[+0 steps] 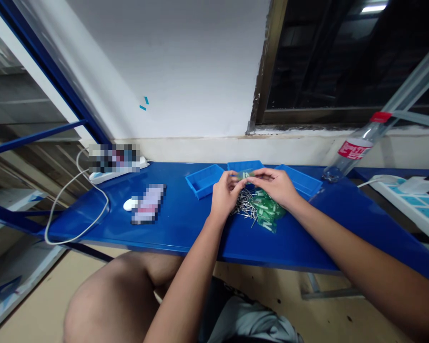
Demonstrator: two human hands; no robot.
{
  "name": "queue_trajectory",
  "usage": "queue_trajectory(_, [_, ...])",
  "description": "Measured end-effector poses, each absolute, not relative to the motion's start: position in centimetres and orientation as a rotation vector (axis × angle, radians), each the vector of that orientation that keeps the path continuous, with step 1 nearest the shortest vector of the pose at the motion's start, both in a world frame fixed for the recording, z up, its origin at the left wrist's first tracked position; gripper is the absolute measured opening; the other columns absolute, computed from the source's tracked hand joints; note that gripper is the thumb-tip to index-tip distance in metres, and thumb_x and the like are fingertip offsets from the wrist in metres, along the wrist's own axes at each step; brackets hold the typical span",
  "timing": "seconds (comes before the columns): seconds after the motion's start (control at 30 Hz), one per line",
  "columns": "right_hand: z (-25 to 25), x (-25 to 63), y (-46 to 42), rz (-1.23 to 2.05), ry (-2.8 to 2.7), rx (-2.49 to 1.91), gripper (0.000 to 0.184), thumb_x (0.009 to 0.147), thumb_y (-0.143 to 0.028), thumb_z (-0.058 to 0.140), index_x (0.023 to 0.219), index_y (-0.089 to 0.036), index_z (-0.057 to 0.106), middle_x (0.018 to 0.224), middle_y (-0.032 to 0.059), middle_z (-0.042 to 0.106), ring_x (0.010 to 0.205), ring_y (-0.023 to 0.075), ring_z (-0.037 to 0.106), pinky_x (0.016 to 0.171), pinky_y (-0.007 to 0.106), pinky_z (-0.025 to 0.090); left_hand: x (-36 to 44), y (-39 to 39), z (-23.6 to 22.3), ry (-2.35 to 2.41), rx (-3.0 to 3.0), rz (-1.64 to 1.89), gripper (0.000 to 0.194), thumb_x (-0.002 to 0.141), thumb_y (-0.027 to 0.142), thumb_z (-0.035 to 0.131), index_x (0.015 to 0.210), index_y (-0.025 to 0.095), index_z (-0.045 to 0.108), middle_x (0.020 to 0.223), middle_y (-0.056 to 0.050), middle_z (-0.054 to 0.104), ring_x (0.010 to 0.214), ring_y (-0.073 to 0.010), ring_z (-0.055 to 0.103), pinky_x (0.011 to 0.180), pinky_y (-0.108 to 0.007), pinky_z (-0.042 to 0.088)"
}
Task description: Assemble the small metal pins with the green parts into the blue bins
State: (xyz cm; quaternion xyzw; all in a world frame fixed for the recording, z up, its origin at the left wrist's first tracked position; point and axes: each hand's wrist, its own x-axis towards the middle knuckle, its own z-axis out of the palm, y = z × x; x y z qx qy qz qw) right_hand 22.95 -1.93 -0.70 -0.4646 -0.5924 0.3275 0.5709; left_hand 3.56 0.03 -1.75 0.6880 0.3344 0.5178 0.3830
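Both hands meet above the blue table, pinching a small green plastic bag between them. My left hand has its fingers closed at the bag's left side. My right hand grips the bag from the right with thumb and fingers. Beneath the hands lies a loose pile of thin metal pins that look like rivets. Right beside that pile, partly under my right hand, is a heap of green plastic bags with white marks. What the held bag contains is too small to make out.
Three blue trays stand along the back: a left one, a middle one and a right one. A clear bottle with a red cap stands at the right. Power strips and a phone-like object lie around.
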Motion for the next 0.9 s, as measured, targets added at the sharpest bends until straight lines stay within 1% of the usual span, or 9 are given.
queue_trajectory(0.07, [-0.9, 23.0, -1.8, 0.704, -1.326, -1.093, 0.040, 0.073, -0.052, 0.089, 0.094, -0.022, 0.073, 0.087, 0.0053, 0.075, 0.078, 0.0216, 0.071, 0.078, 0.041, 0.064, 3.6, -0.1, -1.6, 0.899, 1.781, 1.336, 0.027, 0.097, 0.044, 0.068, 0.107, 0.019, 0.068, 0.094, -0.006, 0.079, 0.081, -0.0197, 0.078, 0.075, -0.030, 0.061])
queue_trajectory(0.13, [-1.0, 22.9, -1.8, 0.644, -1.314, -1.088, 0.039, 0.074, -0.050, 0.088, 0.095, -0.022, 0.070, 0.087, 0.0048, 0.073, 0.079, 0.0206, 0.070, 0.076, 0.038, 0.064, 3.6, -0.4, -1.3, 0.889, 1.824, 1.313, 0.030, 0.102, 0.046, 0.060, 0.106, 0.019, 0.073, 0.099, -0.007, 0.080, 0.087, -0.0210, 0.078, 0.080, -0.032, 0.062])
queue_trajectory(0.2, [-0.8, 22.8, -2.0, 0.659, -1.369, -1.067, 0.038, 0.075, -0.047, 0.087, 0.097, -0.021, 0.070, 0.094, 0.0060, 0.075, 0.086, 0.0213, 0.072, 0.081, 0.038, 0.064, 3.6, -0.8, -1.0, 0.818, 1.865, 1.275, 0.033, 0.102, 0.046, 0.059, 0.115, 0.020, 0.075, 0.114, -0.008, 0.079, 0.100, -0.0227, 0.077, 0.089, -0.034, 0.062])
queue_trajectory(0.27, [-0.5, 22.7, -2.3, 0.731, -1.459, -1.032, 0.037, 0.076, -0.043, 0.086, 0.103, -0.022, 0.072, 0.105, 0.0076, 0.076, 0.095, 0.0228, 0.073, 0.091, 0.041, 0.063, 3.6, -0.9, -0.9, 0.772, 1.890, 1.255, 0.034, 0.099, 0.044, 0.065, 0.123, 0.021, 0.074, 0.124, -0.008, 0.077, 0.107, -0.0237, 0.076, 0.093, -0.035, 0.062])
queue_trajectory(0.37, [-0.3, 22.4, -2.5, 0.819, -1.537, -0.995, 0.036, 0.079, -0.040, 0.083, 0.108, -0.022, 0.073, 0.111, 0.0082, 0.077, 0.101, 0.0241, 0.074, 0.100, 0.046, 0.061, 3.6, -0.6, -1.1, 0.818, 1.892, 1.284, 0.030, 0.097, 0.040, 0.069, 0.119, 0.020, 0.074, 0.116, -0.008, 0.079, 0.101, -0.0236, 0.077, 0.090, -0.035, 0.062])
queue_trajectory(0.5, [-0.4, 22.4, -2.5, 0.741, -1.493, -1.029, 0.033, 0.083, -0.042, 0.082, 0.107, -0.023, 0.071, 0.106, 0.0085, 0.075, 0.099, 0.0239, 0.072, 0.093, 0.044, 0.063, 3.4, 0.2, -1.8, 0.873, 1.866, 1.314, 0.023, 0.100, 0.038, 0.064, 0.110, 0.019, 0.073, 0.103, -0.007, 0.080, 0.092, -0.0228, 0.077, 0.085, -0.034, 0.062])
queue_trajectory(0.7, [-0.6, 22.6, -2.2, 0.743, -1.476, -1.045, 0.043, 0.080, -0.048, 0.084, 0.113, -0.022, 0.072, 0.101, 0.0080, 0.074, 0.097, 0.0242, 0.071, 0.092, 0.044, 0.062, 3.8, 0.2, -2.1, 0.780, 1.740, 1.297, 0.033, 0.095, 0.033, 0.072, 0.123, 0.019, 0.062, 0.102, -0.008, 0.080, 0.093, -0.0211, 0.078, 0.085, -0.032, 0.062])
queue_trajectory(0.8, [-0.8, 22.7, -2.0, 0.772, -1.431, -1.045, 0.044, 0.078, -0.047, 0.086, 0.112, -0.022, 0.072, 0.098, 0.0068, 0.073, 0.094, 0.0230, 0.071, 0.092, 0.043, 0.062, 4.0, 0.3, -2.2, 0.777, 1.668, 1.287, 0.036, 0.094, 0.035, 0.072, 0.124, 0.019, 0.059, 0.101, -0.008, 0.080, 0.091, -0.0196, 0.078, 0.081, -0.029, 0.061])
queue_trajectory(0.9, [-0.9, 22.9, -1.8, 0.782, -1.406, -1.049, 0.044, 0.078, -0.044, 0.086, 0.113, -0.023, 0.073, 0.097, 0.0065, 0.074, 0.093, 0.0226, 0.072, 0.091, 0.042, 0.061, 4.0, 0.6, -2.2, 0.738, 1.584, 1.316, 0.032, 0.093, 0.033, 0.073, 0.118, 0.017, 0.062, 0.106, -0.011, 0.079, 0.095, -0.0200, 0.077, 0.088, -0.031, 0.061])
